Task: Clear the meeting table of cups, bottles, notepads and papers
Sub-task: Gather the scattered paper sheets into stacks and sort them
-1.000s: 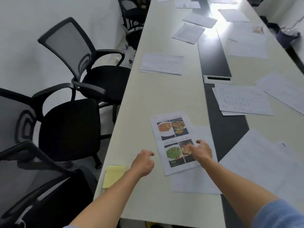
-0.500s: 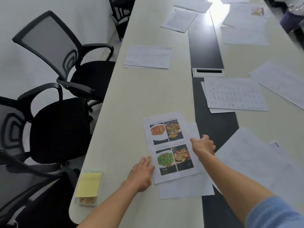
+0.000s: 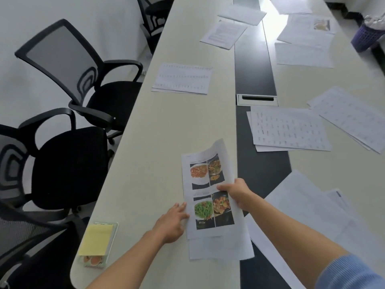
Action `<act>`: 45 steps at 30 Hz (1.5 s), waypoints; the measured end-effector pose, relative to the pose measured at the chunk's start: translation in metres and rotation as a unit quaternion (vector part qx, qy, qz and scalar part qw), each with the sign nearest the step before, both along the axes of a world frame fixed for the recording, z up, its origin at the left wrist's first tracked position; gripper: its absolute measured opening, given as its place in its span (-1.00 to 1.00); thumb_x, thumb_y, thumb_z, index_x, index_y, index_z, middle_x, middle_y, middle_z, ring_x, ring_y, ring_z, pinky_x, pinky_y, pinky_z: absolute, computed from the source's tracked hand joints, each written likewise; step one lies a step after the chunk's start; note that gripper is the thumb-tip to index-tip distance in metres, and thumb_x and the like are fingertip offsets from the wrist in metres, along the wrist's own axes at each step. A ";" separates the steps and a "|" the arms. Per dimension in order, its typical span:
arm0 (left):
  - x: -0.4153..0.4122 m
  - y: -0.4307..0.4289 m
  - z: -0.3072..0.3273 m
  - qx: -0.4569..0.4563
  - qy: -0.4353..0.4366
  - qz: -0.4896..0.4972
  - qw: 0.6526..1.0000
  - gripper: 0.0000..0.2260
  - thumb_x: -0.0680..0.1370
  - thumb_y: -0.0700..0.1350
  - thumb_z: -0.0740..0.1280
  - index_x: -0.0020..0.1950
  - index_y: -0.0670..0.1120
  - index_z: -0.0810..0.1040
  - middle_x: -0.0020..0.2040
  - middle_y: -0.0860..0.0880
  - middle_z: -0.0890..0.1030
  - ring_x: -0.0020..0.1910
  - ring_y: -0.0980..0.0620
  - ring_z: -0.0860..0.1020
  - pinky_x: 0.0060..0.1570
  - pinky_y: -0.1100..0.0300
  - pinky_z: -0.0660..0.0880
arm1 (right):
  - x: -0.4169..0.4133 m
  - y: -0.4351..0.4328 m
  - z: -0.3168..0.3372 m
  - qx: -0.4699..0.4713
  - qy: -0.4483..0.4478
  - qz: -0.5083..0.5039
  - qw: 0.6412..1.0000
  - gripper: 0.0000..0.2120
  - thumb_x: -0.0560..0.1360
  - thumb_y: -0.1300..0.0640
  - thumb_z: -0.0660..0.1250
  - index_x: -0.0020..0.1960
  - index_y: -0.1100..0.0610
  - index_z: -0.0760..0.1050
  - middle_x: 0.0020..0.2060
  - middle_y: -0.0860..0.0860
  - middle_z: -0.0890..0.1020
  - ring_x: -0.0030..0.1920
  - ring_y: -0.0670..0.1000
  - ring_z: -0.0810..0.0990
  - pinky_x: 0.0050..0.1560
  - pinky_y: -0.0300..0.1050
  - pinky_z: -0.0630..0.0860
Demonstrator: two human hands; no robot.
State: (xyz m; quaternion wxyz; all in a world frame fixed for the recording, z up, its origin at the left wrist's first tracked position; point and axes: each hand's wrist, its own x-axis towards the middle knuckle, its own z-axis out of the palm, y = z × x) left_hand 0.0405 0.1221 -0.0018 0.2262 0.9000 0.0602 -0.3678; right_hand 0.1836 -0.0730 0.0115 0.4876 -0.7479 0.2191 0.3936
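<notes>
Just below the middle of the frame, a white printed sheet with four food photos (image 3: 208,190) lies on the long pale meeting table (image 3: 158,142). Its right edge is raised and curled over. The right hand (image 3: 237,192) pinches that raised edge about halfway along, with the fingers curled round the paper. The left hand (image 3: 173,222) lies flat on the tabletop, its fingers straight and close together, the tips touching the sheet's lower left edge. A plain white sheet (image 3: 220,247) sits underneath and sticks out towards the bottom of the frame.

At lower left, near the table's corner, a yellow sticky notepad (image 3: 96,239) rests on a clear plastic packet (image 3: 93,261).

A black centre strip (image 3: 254,65) runs up the table. More papers are scattered along it:
- a stack of lined pages (image 3: 183,78) above centre
- an overlapping pair of pages (image 3: 287,128) to the right, partly on the strip
- further sheets in the upper right and lower right

Black mesh office chairs (image 3: 68,163) stand along the left. A purple waste basket (image 3: 366,36) is in the upper right corner. A blue ribbed sleeve (image 3: 352,274) shows at lower right.
</notes>
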 end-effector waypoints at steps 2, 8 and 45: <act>0.007 0.001 0.002 -0.058 -0.031 0.144 0.987 -0.54 0.58 -0.18 0.20 0.50 -0.03 0.31 0.55 -0.01 0.24 0.52 0.02 0.21 0.47 0.13 0.19 | 0.003 -0.005 0.017 0.042 -0.011 0.025 0.999 -0.80 0.46 0.18 0.49 0.01 0.18 0.51 -0.10 0.15 0.67 -0.15 0.11 0.69 -0.32 -0.08 0.58; 0.044 -0.011 0.025 -0.317 0.075 0.451 0.831 -0.50 0.56 0.10 0.33 0.40 -0.14 0.40 0.24 -0.16 0.59 0.16 -0.13 0.57 0.08 -0.02 0.53 | -0.005 -0.047 0.050 0.144 0.001 -0.032 0.989 -0.68 0.44 0.18 0.50 0.14 0.23 0.54 -0.03 0.21 0.71 -0.03 0.21 0.71 -0.05 0.15 0.65; 0.114 -0.302 -0.020 0.029 -0.101 0.056 0.993 -0.60 0.51 -0.16 0.37 0.35 -0.08 0.48 0.44 -0.03 0.32 0.37 -0.04 0.29 0.25 0.02 0.48 | -0.044 -0.322 -0.010 0.071 0.048 -0.411 0.907 -0.66 0.40 0.12 0.52 0.11 0.22 0.57 -0.17 0.10 0.71 -0.24 0.07 0.67 -0.28 -0.13 0.55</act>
